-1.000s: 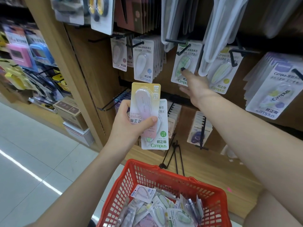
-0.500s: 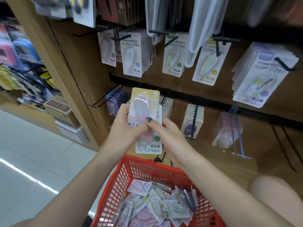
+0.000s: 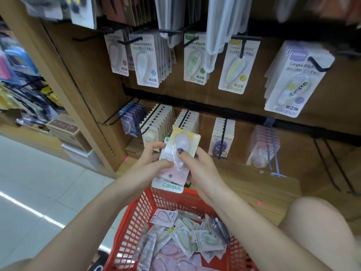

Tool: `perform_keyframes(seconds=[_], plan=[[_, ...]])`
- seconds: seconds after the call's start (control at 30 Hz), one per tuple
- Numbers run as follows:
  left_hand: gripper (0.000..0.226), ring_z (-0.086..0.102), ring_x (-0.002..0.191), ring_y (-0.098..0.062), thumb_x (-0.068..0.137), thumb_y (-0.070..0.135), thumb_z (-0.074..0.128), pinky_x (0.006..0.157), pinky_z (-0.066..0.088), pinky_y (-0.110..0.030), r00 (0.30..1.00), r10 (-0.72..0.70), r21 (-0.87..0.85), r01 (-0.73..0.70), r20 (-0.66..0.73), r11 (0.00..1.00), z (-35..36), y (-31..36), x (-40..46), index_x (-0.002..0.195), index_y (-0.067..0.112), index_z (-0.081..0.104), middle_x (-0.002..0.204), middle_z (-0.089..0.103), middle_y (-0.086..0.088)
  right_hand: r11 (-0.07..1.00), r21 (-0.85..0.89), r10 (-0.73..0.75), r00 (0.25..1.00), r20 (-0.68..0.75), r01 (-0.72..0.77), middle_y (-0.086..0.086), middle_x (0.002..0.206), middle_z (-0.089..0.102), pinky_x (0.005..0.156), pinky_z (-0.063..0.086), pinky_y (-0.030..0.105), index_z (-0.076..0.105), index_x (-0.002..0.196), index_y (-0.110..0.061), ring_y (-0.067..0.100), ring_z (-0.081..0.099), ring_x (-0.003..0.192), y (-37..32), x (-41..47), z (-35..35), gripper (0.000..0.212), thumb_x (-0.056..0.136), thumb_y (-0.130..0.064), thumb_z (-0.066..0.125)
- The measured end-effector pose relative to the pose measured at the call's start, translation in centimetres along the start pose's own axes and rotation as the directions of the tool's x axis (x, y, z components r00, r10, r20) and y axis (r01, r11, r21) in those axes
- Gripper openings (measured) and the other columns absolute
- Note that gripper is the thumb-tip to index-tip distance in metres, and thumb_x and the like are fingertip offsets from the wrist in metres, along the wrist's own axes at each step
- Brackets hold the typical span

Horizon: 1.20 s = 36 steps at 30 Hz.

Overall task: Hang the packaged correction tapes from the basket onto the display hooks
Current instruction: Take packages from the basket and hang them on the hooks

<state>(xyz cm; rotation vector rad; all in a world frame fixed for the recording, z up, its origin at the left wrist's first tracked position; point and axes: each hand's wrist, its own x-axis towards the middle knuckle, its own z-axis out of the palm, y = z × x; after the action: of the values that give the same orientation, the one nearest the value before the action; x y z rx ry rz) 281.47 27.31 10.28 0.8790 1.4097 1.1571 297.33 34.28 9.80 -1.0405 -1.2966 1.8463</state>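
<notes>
Nearest us sits a red basket, its mesh wall low in view, with many packaged correction tapes heaped loose inside. Just above its far rim, our two hands meet around a small stack of packs. Our left hand pinches the stack from the left, thumb across the front. Our right hand has its grip closed on the top, yellow-headed pack, thumb pressed on the clear blister.

To do this step well, we judge the top pack should be slid free while the left keeps the others square, then turned so its hang hole sits uppermost and matched to the hook carrying the same colour.

Beyond the hands stands a wooden display wall. A lower row of black hooks holds filled stacks; an upper row carries Campus-branded packs. To the left runs a pale tiled floor, with blurred shelves further off.
</notes>
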Motion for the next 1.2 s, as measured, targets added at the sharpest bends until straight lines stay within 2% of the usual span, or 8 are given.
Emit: perform_keyframes(seconds=[0.1,0.27,0.47,0.67,0.83,0.97,1.07,1.2], plan=[[0.047,0.078,0.090,-0.035,0.099,0.010,0.068,0.069,0.066,-0.046,0.998,-0.046,-0.005,0.047,0.037,0.999,0.1,-0.4,-0.1,0.120,0.041,0.039,0.098,0.078,0.001,1.000,0.005,-0.001,1.000,-0.028,0.001,0.007,0.123,0.075,0.104,0.053,0.060,0.066,0.131,-0.019,0.030,0.071,0.115,0.3,-0.2,-0.6,0.027,0.105,-0.019,0.061],[0.065,0.077,0.091,-0.040,0.087,0.004,0.080,0.073,0.065,-0.052,1.000,0.000,0.074,-0.002,0.031,0.997,-0.1,0.0,-0.2,0.123,0.043,0.042,0.111,0.076,-0.004,0.999,0.044,0.019,0.999,-0.030,-0.018,0.009,0.125,0.075,0.106,0.052,0.060,0.065,0.134,-0.017,0.032,0.071,0.117,0.3,-0.5,-1.5,0.029,0.105,-0.017,0.060],[0.080,0.078,0.097,-0.029,0.078,0.006,0.086,0.076,0.065,-0.043,0.997,0.079,0.144,-0.080,0.017,0.986,-0.4,0.6,-0.6,0.131,0.043,0.039,0.117,0.077,0.002,0.989,0.142,0.036,0.998,0.047,-0.042,0.011,0.127,0.074,0.106,0.052,0.061,0.063,0.137,-0.013,0.033,0.071,0.117,-0.7,-0.8,-3.0,0.031,0.107,-0.011,0.057],[0.050,0.077,0.105,-0.024,0.088,0.003,0.080,0.084,0.064,-0.042,0.992,0.122,0.187,-0.114,-0.029,0.976,-0.6,0.7,-0.7,0.121,0.025,0.050,0.115,0.079,-0.002,0.986,0.161,0.027,0.998,0.064,-0.037,0.010,0.129,0.074,0.103,0.057,0.050,0.065,0.134,-0.012,0.030,0.072,0.117,-0.9,-1.0,-4.1,0.031,0.105,-0.005,0.055],[0.031,0.076,0.107,-0.024,0.094,0.005,0.075,0.088,0.064,-0.049,0.971,0.197,0.165,-0.174,-0.134,0.971,-0.9,1.2,-1.0,0.112,0.029,0.067,0.115,0.078,-0.001,0.987,0.163,0.012,1.000,0.009,-0.013,0.010,0.124,0.075,0.097,0.059,0.050,0.065,0.132,-0.013,0.030,0.073,0.113,-1.3,-1.2,-5.1,0.032,0.101,-0.004,0.063],[0.022,0.076,0.107,-0.015,0.099,0.013,0.070,0.098,0.059,-0.050,0.928,0.269,0.179,-0.228,-0.259,0.957,-1.2,1.7,-1.2,0.115,0.028,0.071,0.111,0.079,0.004,0.996,0.049,-0.070,0.996,-0.061,0.073,-0.002,0.117,0.077,0.088,0.059,0.041,0.053,0.140,-0.026,0.024,0.074,0.110,-1.9,-1.4,-6.3,0.063,0.090,0.008,0.069],[0.008,0.075,0.106,-0.018,0.103,0.027,0.065,0.095,0.058,-0.058,0.900,0.310,0.216,-0.251,-0.308,0.943,-1.0,1.8,-1.3,0.103,0.026,0.073,0.108,0.079,0.002,0.988,0.079,-0.128,0.990,-0.064,0.133,0.000,0.131,0.070,0.096,0.059,0.047,0.050,0.138,-0.049,0.026,0.070,0.118,-2.8,-1.5,-7.1,0.087,0.082,0.015,0.069],[0.016,0.075,0.102,-0.019,0.104,0.031,0.062,0.091,0.057,-0.064,0.888,0.312,0.219,-0.248,-0.337,0.944,0.2,1.7,-1.3,0.095,0.031,0.075,0.106,0.079,0.001,0.949,0.236,-0.177,0.972,-0.153,0.210,0.006,0.121,0.073,0.087,0.063,0.042,0.062,0.128,-0.035,0.028,0.073,0.111,-3.8,-1.7,-6.7,0.060,0.089,0.010,0.066]])
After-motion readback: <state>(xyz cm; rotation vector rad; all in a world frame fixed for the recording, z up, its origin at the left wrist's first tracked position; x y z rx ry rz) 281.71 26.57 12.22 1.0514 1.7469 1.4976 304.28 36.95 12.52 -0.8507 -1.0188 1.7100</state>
